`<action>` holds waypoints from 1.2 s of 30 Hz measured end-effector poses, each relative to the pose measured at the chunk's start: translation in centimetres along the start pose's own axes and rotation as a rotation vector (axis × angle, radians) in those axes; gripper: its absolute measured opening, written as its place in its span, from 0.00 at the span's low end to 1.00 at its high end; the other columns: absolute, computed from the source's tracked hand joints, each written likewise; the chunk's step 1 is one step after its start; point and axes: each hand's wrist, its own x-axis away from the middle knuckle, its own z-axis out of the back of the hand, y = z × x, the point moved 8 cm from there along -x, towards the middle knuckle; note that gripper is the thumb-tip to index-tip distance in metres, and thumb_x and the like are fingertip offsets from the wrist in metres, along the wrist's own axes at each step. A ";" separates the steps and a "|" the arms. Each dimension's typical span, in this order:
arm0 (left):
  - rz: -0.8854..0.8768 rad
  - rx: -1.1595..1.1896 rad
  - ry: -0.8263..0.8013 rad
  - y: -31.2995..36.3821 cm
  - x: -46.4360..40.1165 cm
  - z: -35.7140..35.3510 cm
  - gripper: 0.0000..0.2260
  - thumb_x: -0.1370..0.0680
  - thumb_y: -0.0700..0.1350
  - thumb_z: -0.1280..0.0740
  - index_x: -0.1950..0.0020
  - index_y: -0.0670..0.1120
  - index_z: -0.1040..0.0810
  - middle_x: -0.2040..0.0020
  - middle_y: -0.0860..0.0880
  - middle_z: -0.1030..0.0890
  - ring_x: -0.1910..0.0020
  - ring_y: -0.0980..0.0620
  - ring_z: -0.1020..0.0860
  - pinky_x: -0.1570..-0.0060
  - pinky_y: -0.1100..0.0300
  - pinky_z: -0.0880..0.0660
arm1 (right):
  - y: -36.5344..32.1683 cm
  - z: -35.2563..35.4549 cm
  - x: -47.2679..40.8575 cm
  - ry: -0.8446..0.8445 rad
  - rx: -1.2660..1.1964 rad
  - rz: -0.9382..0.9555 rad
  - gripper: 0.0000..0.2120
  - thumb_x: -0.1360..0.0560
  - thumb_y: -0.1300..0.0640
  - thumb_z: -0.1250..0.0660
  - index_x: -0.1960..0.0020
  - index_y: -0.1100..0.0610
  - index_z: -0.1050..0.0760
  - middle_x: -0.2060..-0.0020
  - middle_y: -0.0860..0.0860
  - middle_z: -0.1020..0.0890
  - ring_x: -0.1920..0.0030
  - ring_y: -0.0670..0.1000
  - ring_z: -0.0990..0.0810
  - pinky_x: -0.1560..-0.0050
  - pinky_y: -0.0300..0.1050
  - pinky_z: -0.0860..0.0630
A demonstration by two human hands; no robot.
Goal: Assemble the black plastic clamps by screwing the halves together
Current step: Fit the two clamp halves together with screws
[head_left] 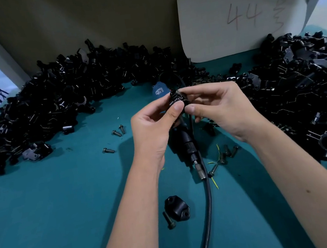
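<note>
Both hands meet above the middle of the teal table, pinching one small black clamp [176, 99]. My left hand [154, 125] holds it from the left with thumb and fingers. My right hand [220, 106] pinches its right side between thumb and forefinger. The fingers hide most of the clamp. A single black clamp half [177, 208] lies on the table near me, with a dark screw [169, 220] beside it. Loose screws [119, 130] lie left of my hands, and several more screws [223, 157] lie to the right.
Big heaps of black clamp parts fill the left [52, 100] and the right [298, 90] of the table. A powered screwdriver [185, 139] with a blue end and a black cable [207, 211] lies under my hands. A white card [247, 10] marked 44 leans at the back.
</note>
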 end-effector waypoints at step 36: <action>0.130 0.166 0.166 -0.2 0.4 1.7 0.07 0.23 0.36 0.27 0.57 0.45 0.14 0.55 0.43 0.13 0.61 0.47 0.15 0.59 0.63 0.19 | 0.8 -1.7 4.3 -0.721 0.844 -0.445 0.12 0.33 0.49 0.16 0.55 0.48 0.17 0.72 0.42 0.20 0.73 0.41 0.25 0.69 0.34 0.30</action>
